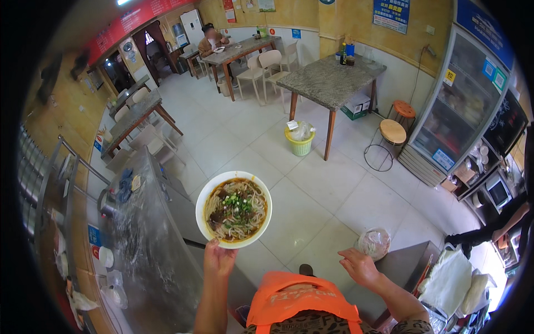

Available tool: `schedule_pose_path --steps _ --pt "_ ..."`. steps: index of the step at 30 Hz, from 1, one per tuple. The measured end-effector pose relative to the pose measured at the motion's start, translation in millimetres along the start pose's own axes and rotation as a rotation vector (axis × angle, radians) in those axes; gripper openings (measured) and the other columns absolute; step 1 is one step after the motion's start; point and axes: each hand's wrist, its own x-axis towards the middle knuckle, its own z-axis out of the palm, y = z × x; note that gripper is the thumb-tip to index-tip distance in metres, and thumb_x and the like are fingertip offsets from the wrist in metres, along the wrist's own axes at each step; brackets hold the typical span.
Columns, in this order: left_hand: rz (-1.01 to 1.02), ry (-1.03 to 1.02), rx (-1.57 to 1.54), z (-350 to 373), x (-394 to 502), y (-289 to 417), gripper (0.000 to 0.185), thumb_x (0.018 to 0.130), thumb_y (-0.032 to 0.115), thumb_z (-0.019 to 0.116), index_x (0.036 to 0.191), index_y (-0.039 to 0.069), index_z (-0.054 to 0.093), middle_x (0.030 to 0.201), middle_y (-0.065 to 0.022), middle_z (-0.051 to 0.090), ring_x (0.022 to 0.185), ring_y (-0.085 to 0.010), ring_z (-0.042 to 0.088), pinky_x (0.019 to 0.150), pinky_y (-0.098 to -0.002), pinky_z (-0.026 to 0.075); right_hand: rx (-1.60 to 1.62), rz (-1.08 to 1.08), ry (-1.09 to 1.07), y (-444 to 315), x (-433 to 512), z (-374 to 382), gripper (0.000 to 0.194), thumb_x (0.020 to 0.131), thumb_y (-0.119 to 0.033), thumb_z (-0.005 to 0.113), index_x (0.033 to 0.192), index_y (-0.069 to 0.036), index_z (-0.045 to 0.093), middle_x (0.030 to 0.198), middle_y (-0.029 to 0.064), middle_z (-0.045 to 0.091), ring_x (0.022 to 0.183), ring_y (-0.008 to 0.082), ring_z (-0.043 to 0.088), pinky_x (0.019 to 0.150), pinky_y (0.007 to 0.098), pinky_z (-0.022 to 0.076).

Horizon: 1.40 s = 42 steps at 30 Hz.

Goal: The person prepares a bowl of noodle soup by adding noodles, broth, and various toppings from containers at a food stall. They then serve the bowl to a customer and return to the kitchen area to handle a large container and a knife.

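Observation:
A white bowl (200, 211) of noodles (258, 202) in reddish-brown broth is held out in front of me. Chopped green onion and dark, meat-like pieces top the noodles. My left hand (220, 256) grips the bowl by its near rim; the fingers beneath are hidden. My right hand (358, 267) is raised to the right with nothing in it, its fingers slightly bent. Beyond its fingertips, a plastic-wrapped round container (373, 244) appears near the end of a grey counter (404, 267). An orange apron (298, 296) covers my front.
A floury steel worktop (142, 250) runs along the left. Ahead stand a stone-patterned table (329, 81), a yellow-green waste basket (301, 144) and stools (392, 131). A glass-door fridge (454, 96) stands right. One person (212, 41) sits far back; another person's arm (511, 219) shows right.

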Motion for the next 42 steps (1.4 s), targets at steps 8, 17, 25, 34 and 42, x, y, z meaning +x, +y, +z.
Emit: schedule_pose_path --steps 8,17,25,34,42 --pt "-0.062 -0.074 -0.036 21 185 52 0.051 0.078 0.013 0.059 0.126 0.002 0.044 0.123 -0.0121 0.053 0.112 -0.0264 0.053 0.09 -0.0412 0.051 -0.08 -0.007 -0.071 34 166 37 0.025 0.086 -0.022 0.059 0.102 -0.004 0.061 0.098 0.0141 0.062 0.086 0.0323 0.062 0.072 0.0398 0.0517" --pt "-0.173 0.0 0.057 6 410 144 0.052 0.077 0.012 0.058 0.126 0.001 0.043 0.124 -0.0131 0.053 0.116 -0.0278 0.05 0.1 -0.0454 0.042 -0.186 0.611 -0.459 130 220 188 0.045 0.092 -0.04 0.041 0.088 -0.001 0.062 0.083 0.0208 0.064 0.081 0.0415 0.06 0.073 0.0464 0.0477" --pt "-0.141 -0.111 0.053 -1 635 211 0.057 0.077 0.015 0.059 0.129 0.002 0.04 0.127 -0.0115 0.051 0.118 -0.0272 0.049 0.101 -0.0431 0.041 0.409 1.648 -0.37 149 270 282 0.045 0.088 -0.042 0.051 0.106 -0.001 0.051 0.089 0.0173 0.064 0.07 0.024 0.062 0.062 0.0403 0.0512" --pt "-0.103 -0.125 0.101 9 905 289 0.054 0.08 0.021 0.062 0.128 0.005 0.043 0.126 -0.0095 0.052 0.113 -0.0232 0.054 0.095 -0.0396 0.046 -0.579 0.477 -0.488 323 711 291 0.036 0.079 -0.015 0.059 0.11 0.001 0.05 0.077 0.0177 0.065 0.067 0.0297 0.065 0.062 0.0423 0.0518" --pt "-0.096 -0.077 0.02 19 1157 343 0.055 0.078 0.017 0.066 0.126 0.003 0.045 0.123 -0.0104 0.055 0.114 -0.0249 0.053 0.099 -0.0404 0.045 0.579 0.369 0.091 167 1348 282 0.047 0.096 -0.038 0.038 0.103 0.001 0.062 0.084 0.0124 0.064 0.074 0.0206 0.061 0.067 0.0328 0.0493"
